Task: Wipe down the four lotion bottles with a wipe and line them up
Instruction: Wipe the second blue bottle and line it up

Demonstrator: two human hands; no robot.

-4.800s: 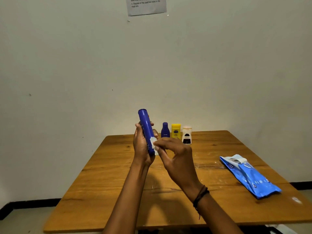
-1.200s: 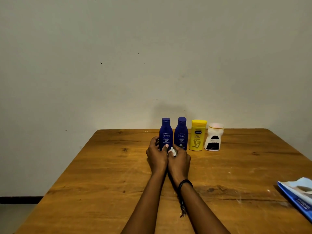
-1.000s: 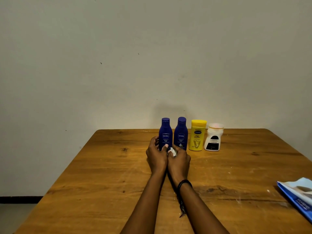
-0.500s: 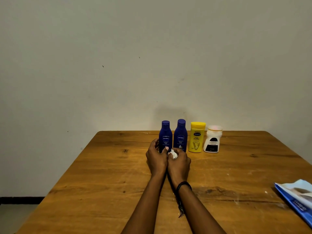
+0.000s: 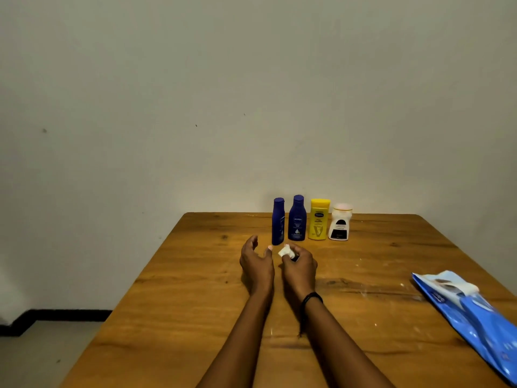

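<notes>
Several lotion bottles stand upright in a row at the far edge of the wooden table (image 5: 195,303): a slim blue bottle (image 5: 278,221) turned sideways, a blue Nivea bottle (image 5: 297,218), a yellow bottle (image 5: 318,219) and a white bottle (image 5: 340,222) with a dark label. My left hand (image 5: 256,264) hovers open just in front of the slim blue bottle, touching nothing. My right hand (image 5: 300,266) sits beside it, fingers closed on a small crumpled white wipe (image 5: 284,251).
A blue pack of wipes (image 5: 472,317) with its flap peeled back lies at the table's right edge. A plain wall stands right behind the bottles. Floor and a dark skirting board show to the left of the table.
My left hand has let go of the leftmost blue bottle and drawn back, fingers spread. Both hands have pulled slightly toward me. The view has shifted left.
</notes>
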